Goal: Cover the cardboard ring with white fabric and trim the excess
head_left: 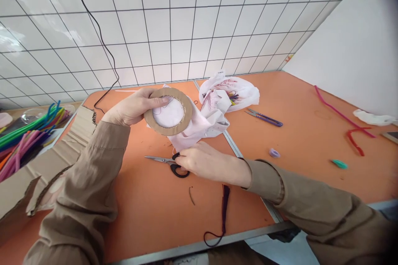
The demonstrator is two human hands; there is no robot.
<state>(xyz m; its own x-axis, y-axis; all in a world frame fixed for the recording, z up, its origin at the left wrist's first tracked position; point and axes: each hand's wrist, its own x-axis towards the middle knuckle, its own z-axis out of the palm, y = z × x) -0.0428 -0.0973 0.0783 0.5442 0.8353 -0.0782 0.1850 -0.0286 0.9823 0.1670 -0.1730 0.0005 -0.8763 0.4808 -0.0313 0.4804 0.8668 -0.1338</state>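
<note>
My left hand (pixel 139 105) grips a flat cardboard ring (pixel 187 109) by its left side, thumb on top. Pale pink-white cloth (pixel 169 116) fills the ring's opening, with thin dark thread on it, and spreads out behind to the right. My right hand (pixel 202 161) is below the ring, its fingers closed; what they pinch, if anything, is hidden. Right beside those fingertips are black-handled scissors (pixel 164 160), blades pointing left and slightly apart. Whether the fingers touch the handles I cannot tell.
A dark tassel (pixel 224 211) lies near the front edge. White plastic bag (pixel 248 91), blue-handled snips (pixel 267 119), purple curl (pixel 274 153), green piece (pixel 339 164) and red pipe cleaners (pixel 354 140) are rightward. Cut cardboard (pixel 59 155) and colourful pipe cleaners (pixel 27 132) occupy the left.
</note>
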